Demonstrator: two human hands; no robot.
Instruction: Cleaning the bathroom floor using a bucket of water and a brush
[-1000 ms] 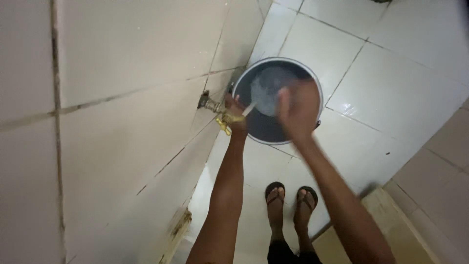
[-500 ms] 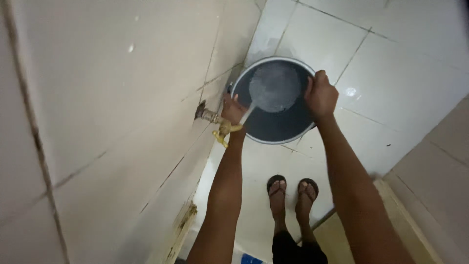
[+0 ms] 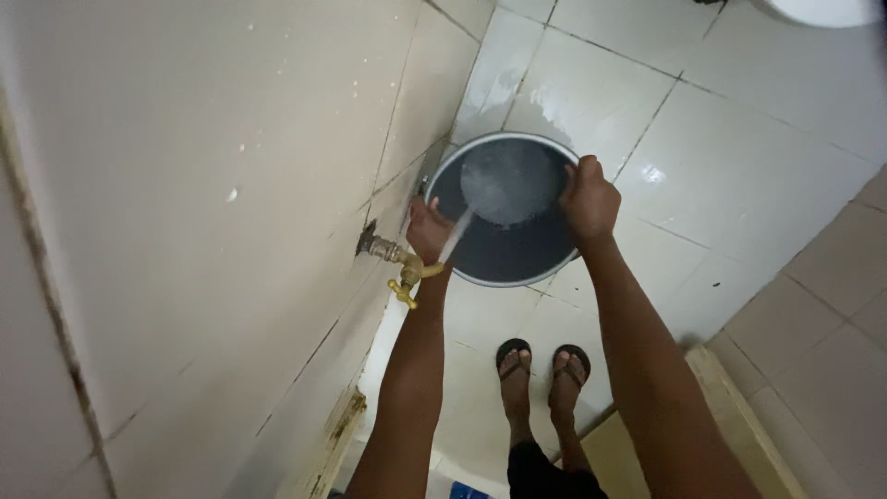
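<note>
While one tap (image 3: 399, 263) runs, left hand (image 3: 428, 229) and right hand (image 3: 588, 200) grip one bucket (image 3: 504, 251).

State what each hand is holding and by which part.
Both hands grip the dark bucket by its rim: left hand on the side nearest the brass tap, right hand on the opposite side.

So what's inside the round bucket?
Inside the bucket is splashing water from the brass tap. The right hand grips the rim, the left hand holds the near edge. Foam hides the bottom.
</note>
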